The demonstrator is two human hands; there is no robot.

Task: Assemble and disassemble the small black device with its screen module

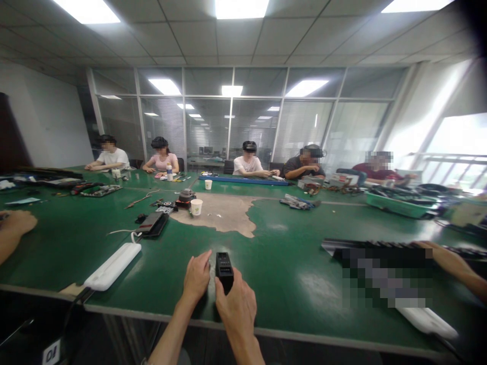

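Observation:
My right hand (239, 303) is closed around the lower part of a black box-shaped device (223, 262), thumb on its left side and fingers on its right. The device is narrow, with small openings or markings on the face towards me; its exact kind I cannot make out. Just left of it, my left hand (197, 276) rests on the green table (281, 284) with its fingers stretched forward. A small gap separates that hand from the device, and nothing shows in it.
A white power strip (114, 267) lies to the left, near dark flat devices (152, 223). Paper cups (196, 207) stand ahead by a brown patch (228, 223). Gloves (299, 202) and a green basket (399, 203) are right. Co-workers' hands (17, 225) reach in at both sides.

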